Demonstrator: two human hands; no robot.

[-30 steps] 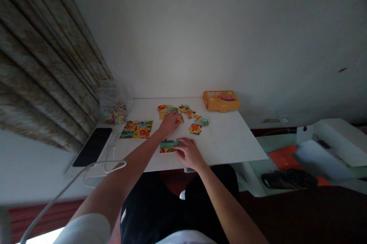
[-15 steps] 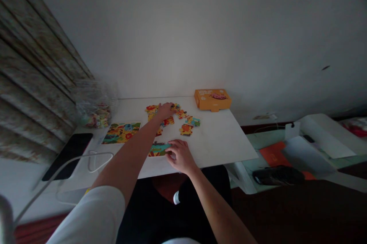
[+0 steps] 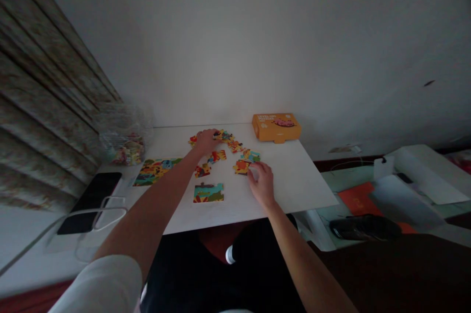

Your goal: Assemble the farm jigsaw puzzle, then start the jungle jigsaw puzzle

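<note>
At the back of the white table (image 3: 290,180), my left hand (image 3: 206,141) lies low over several colourful jigsaw pieces (image 3: 235,146). Its fingers bend down among them, and the hand hides the fingertips. My right hand (image 3: 262,183) is at the right edge of an orange-yellow puzzle piece (image 3: 241,168), fingers bent, thumb and forefinger apart. Beyond that lies a teal and yellow piece (image 3: 251,156). Two joined-looking teal pieces (image 3: 208,193) rest flat near the front edge. More pieces (image 3: 217,156) lie between my hands.
A picture card (image 3: 154,171) lies on the left, partly behind my left forearm. A clear plastic bag of pieces (image 3: 128,148), a black phone or tablet (image 3: 90,202) and a white cable (image 3: 66,216) are farther left. An orange puzzle box (image 3: 276,128) stands at the back right.
My right hand has left the teal section at the front and moved right and away from me to the orange-yellow piece. My left hand has shifted slightly left.
</note>
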